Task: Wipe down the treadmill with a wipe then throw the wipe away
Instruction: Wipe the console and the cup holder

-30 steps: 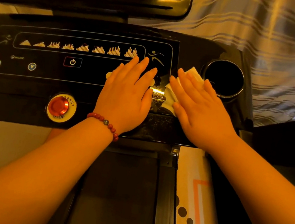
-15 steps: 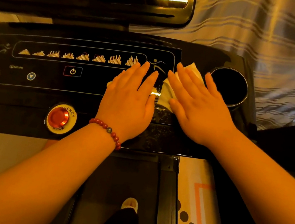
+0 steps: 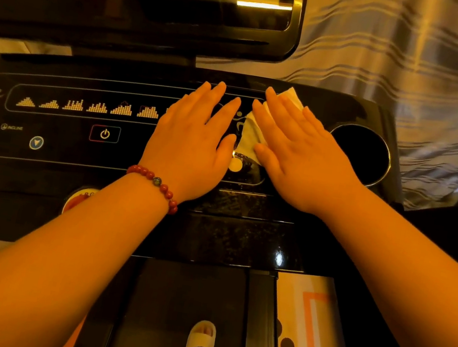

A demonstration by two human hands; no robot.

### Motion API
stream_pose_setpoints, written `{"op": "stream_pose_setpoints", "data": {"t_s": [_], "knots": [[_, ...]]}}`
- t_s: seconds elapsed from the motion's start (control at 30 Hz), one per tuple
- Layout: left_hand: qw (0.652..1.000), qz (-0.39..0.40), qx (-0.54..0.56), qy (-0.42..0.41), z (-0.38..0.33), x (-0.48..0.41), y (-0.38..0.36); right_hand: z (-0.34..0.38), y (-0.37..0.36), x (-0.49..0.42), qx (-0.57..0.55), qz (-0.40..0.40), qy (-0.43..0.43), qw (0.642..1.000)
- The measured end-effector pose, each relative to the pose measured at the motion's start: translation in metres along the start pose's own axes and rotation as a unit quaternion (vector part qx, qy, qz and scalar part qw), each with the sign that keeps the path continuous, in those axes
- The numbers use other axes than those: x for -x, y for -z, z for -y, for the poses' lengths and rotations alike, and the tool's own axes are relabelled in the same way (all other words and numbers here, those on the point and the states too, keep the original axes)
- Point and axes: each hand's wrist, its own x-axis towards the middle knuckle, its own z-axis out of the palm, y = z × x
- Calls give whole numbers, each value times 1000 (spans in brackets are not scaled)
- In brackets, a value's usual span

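Both hands lie flat with straight fingers on the treadmill console (image 3: 76,135): the right hand (image 3: 294,157) presses the white wipe (image 3: 250,137) beneath it, the left hand (image 3: 193,143) just beside.

The treadmill console (image 3: 40,172) is glossy black, with amber bar-graph symbols (image 3: 96,107) above the power button (image 3: 104,133), whose outline runs red to blue. Right of the power button lies a white wipe (image 3: 250,137). Below and right of it, a red-beaded bracelet (image 3: 156,182) carries one grey-green bead. Far right of it hangs a grey curtain (image 3: 423,54) with wavy stripes.
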Motion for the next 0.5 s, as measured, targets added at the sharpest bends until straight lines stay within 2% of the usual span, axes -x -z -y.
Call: {"op": "stream_pose_setpoints", "data": {"t_s": [0.23, 0.5], "knots": [[1000, -4, 12, -8, 3, -11, 2, 1, -4, 10, 20, 10, 27, 999], [999, -32, 21, -24, 7, -14, -3, -10, 8, -34, -1, 5, -27, 1000]]}}
